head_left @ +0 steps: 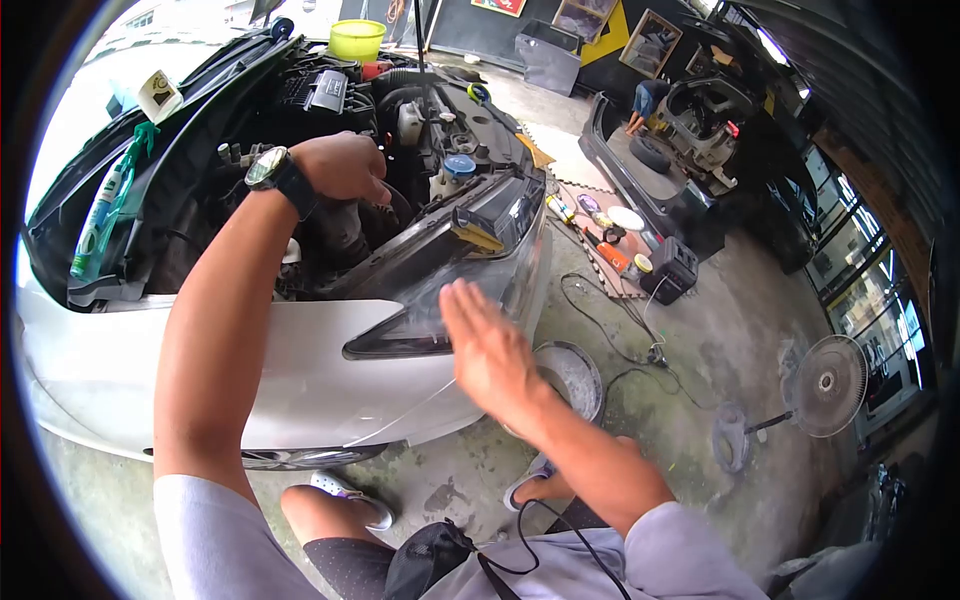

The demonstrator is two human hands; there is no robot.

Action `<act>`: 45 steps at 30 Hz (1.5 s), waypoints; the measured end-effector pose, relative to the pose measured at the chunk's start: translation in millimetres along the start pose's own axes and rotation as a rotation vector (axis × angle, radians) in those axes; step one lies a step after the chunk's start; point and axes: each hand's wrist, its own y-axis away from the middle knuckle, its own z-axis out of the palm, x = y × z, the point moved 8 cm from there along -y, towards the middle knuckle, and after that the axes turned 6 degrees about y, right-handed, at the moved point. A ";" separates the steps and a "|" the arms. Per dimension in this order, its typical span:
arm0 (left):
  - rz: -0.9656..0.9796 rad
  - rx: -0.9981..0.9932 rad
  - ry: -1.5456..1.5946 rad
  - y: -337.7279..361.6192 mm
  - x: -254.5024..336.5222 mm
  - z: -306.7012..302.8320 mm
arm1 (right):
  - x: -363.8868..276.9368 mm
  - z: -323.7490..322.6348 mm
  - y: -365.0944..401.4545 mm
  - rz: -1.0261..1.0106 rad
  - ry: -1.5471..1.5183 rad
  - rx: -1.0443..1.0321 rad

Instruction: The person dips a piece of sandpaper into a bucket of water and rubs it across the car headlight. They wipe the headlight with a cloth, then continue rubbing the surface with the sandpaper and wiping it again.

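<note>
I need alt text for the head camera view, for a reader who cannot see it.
A person's bare, blurred right hand is at the transparent headlight of a white car; the bare left hand, with a black wristwatch, is over the exposed, dark engine bay. A round yellow plastic tub sits beyond.

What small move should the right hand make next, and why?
Probably lower the right hand to feel the headlight gently: its fingers are extended over the lens, with nothing visibly held, while the left hand is off over the engine bay. Whether the fingers already touch is unclear.
</note>
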 end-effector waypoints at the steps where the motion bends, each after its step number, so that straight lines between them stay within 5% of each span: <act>1: 0.024 -0.003 -0.041 -1.5 1.8 2.4 | -17.8 -4.3 6.8 -0.044 0.010 0.004; 12: 0.053 -0.007 -0.088 -1.9 -0.3 4.5 | -31.5 -3.6 7.5 -0.134 -0.029 -0.014; 15: 0.009 -0.013 -0.061 3.8 1.4 2.8 | 5.0 2.8 -10.1 0.017 0.035 -0.084; 19: 0.015 -0.006 -0.077 -1.1 -0.4 0.9 | -49.1 -5.7 11.1 -0.093 0.072 -0.078; 23: -0.042 -0.047 -0.058 1.6 -0.2 2.8 | 4.2 0.0 -10.7 0.031 -0.011 -0.081; 27: 0.027 -0.009 -0.077 -0.6 0.9 2.3 | -44.9 -7.2 8.0 -0.082 0.020 -0.056; 32: -0.006 -0.021 -0.056 4.6 3.0 2.7 | 10.6 0.2 0.1 0.036 -0.032 -0.034; 38: 0.036 -0.007 -0.061 0.8 3.4 2.5 | -9.1 -6.9 9.6 -0.117 -0.030 -0.006; 40: 0.001 -0.008 -0.048 0.6 -1.9 -0.3 | 34.5 -1.3 1.2 0.093 -0.012 -0.014; 45: 0.057 -0.004 -0.060 -1.6 2.3 3.4 | -20.5 -7.4 18.4 -0.086 -0.018 -0.012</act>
